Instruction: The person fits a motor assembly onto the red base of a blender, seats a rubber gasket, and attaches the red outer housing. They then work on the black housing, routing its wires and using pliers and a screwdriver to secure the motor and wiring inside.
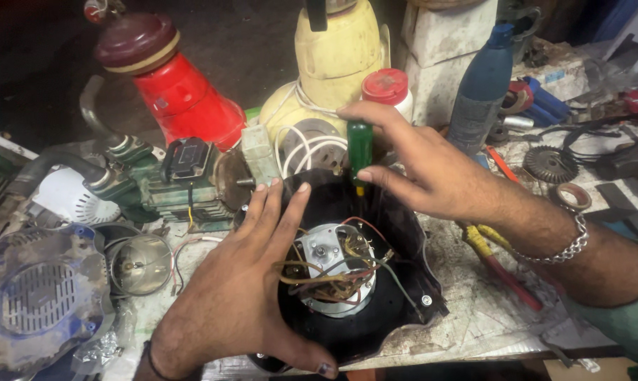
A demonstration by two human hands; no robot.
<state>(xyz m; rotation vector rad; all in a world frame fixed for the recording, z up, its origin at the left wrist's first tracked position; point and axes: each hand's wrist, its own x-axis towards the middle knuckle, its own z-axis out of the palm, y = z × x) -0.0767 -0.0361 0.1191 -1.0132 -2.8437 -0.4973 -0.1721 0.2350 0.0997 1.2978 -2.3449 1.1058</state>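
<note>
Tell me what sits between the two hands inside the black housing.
In the head view, a motor with tangled wires lies between the left hand and right hand.

Glossy black plastic housing (396,233), translucent green plastic screwdriver handle (360,147), dull metal motor (336,271), shiny metal bracelet (569,247)

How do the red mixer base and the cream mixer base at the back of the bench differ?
The red mixer base leans tilted with a dark maroon cap, while the cream mixer base stands upright. White cord is looped in front of the cream one; no cord shows at the red one. The red one sits clear of the hands, whereas the cream one is right behind the right hand holding a green-handled screwdriver. Both are worn, flared appliance housings.
</note>
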